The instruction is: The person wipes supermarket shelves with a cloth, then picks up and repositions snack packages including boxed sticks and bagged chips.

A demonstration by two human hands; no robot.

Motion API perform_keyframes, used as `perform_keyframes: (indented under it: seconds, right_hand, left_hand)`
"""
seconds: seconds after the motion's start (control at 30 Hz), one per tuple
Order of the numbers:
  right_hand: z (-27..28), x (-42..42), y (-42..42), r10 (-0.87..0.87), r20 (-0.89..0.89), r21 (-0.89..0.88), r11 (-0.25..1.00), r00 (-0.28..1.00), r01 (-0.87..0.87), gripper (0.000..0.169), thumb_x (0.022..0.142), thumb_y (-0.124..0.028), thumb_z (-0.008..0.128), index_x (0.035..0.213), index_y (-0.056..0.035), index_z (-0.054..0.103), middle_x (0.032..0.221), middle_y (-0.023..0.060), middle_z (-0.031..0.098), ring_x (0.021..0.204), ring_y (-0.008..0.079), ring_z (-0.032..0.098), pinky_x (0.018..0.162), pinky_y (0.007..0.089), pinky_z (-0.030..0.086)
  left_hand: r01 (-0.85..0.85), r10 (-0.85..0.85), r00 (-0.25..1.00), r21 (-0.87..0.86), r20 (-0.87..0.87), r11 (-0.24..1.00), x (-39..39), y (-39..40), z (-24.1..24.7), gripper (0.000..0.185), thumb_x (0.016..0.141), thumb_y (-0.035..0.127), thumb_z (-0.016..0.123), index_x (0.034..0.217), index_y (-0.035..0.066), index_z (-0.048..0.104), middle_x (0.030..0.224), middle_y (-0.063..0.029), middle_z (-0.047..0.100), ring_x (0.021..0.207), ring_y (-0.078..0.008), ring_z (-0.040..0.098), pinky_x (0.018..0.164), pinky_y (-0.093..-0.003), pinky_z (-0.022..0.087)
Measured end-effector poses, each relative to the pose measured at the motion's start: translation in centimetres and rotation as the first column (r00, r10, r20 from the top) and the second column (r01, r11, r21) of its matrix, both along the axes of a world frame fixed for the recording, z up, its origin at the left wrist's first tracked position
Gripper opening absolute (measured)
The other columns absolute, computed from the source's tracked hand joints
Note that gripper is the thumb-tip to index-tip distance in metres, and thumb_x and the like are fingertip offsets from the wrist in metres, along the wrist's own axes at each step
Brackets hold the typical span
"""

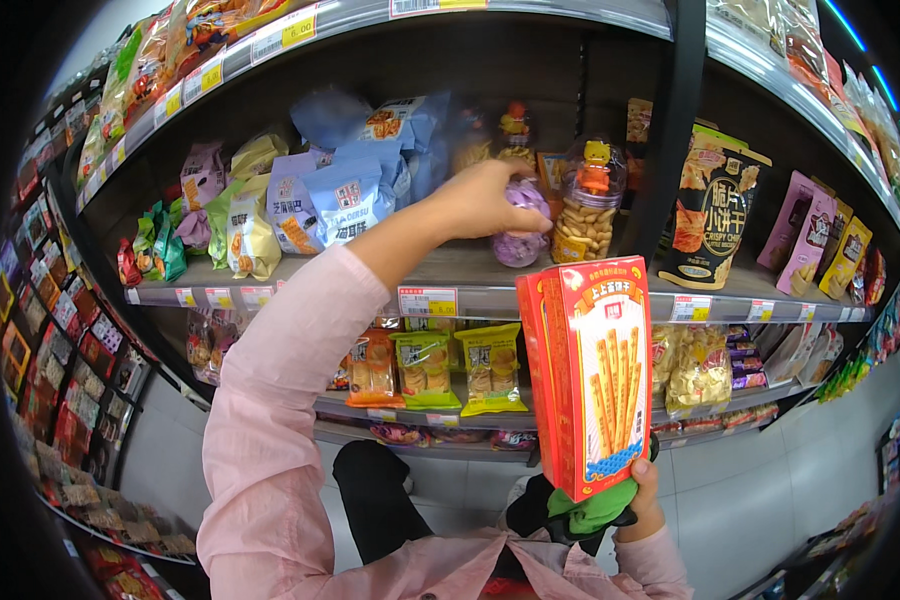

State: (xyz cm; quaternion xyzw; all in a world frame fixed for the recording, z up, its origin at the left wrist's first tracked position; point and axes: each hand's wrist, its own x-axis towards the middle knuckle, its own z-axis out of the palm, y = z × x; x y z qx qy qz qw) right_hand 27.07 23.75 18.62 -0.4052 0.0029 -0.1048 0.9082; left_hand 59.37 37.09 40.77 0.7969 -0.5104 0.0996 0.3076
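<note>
My left hand (478,196) reaches into the middle shelf. Its thumb and fingers are closed around a clear plastic jar with purple contents (521,244), which stands at the shelf's front. Just right of it is a clear jar of small tan biscuits (583,225) with a yellow and orange toy figure in its top. Low in front of me, my right hand (647,491) grips a red box of biscuit sticks (613,382); another red box edge (541,382) shows behind it. A green cloth-like item (594,508) hangs beneath the boxes, by the same hand.
Blue snack bags (349,191) stand left of my left hand. On the right, past a black shelf post (664,135), is a black biscuit pouch (712,217). The shelf's price-tag rail (480,301) runs below my forearm. Packaged cakes (491,367) fill the lower shelf.
</note>
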Motion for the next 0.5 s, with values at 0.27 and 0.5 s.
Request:
perform_keyframes:
  seconds: [0.27, 0.5]
  right_hand:
    - [5.1, 2.7, -0.6, 0.064, -0.098, -0.211, 0.974, 0.993, -0.083, 0.069, 0.082, -0.037, 0.058, 0.134, 0.0037, 0.037, 0.127, 0.0172, 0.052, 0.11, 0.0252, 0.057, 0.093, 0.0351, 0.046]
    - [13.3, 13.4, 1.7, 0.177, -0.198, -0.088, 0.976, 0.964, -0.197, 0.044, 0.087, -0.039, 0.054, 0.112, -0.0034, 0.056, 0.088, 0.0094, 0.066, 0.073, 0.0209, 0.065, 0.066, 0.0344, 0.055]
  left_hand:
    - [-0.154, 0.118, 0.984, -0.3, -0.135, 0.941, -5.4, 12.8, 3.3, 0.058, 0.069, 0.028, 0.078, 0.113, -0.002, 0.055, 0.096, -0.0097, 0.062, 0.085, -0.0137, 0.061, 0.074, -0.0271, 0.051]
    - [-0.291, 0.254, 0.954, -0.273, -0.162, 0.917, -10.1, 21.3, 0.6, 0.05, 0.069, 0.023, 0.076, 0.11, 0.003, 0.056, 0.096, -0.0066, 0.06, 0.085, -0.012, 0.058, 0.075, -0.0246, 0.049]
